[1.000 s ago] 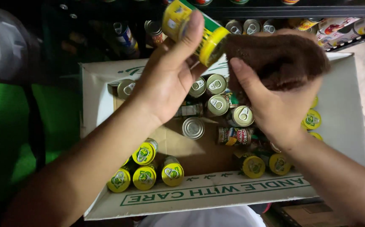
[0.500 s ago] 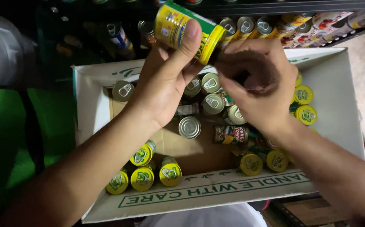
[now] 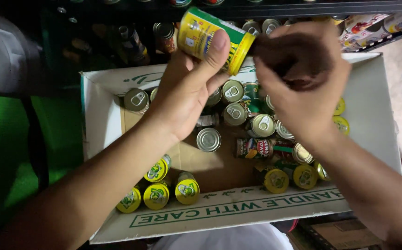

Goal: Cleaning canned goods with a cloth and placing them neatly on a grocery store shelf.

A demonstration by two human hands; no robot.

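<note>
My left hand (image 3: pixel 187 88) grips a yellow and green can (image 3: pixel 212 38), held on its side above an open cardboard box (image 3: pixel 238 210). My right hand (image 3: pixel 302 88) presses a dark brown cloth (image 3: pixel 293 58) against the can's yellow end. Below the hands the box holds several cans: silver-topped ones (image 3: pixel 208 139) near the middle and yellow-lidded ones (image 3: pixel 187 190) at the front left. One labelled can (image 3: pixel 255 148) lies on its side among them.
A dark shelf (image 3: pixel 265 7) with more cans runs along the top. A green surface (image 3: pixel 6 153) lies to the left, with a pale rounded object (image 3: pixel 2 51) at the upper left. Another box (image 3: pixel 335 234) sits at the bottom right.
The right hand has brought the cloth leftward onto the can's end. The left hand has tipped the can a little, and both hands sit slightly lower in view.
</note>
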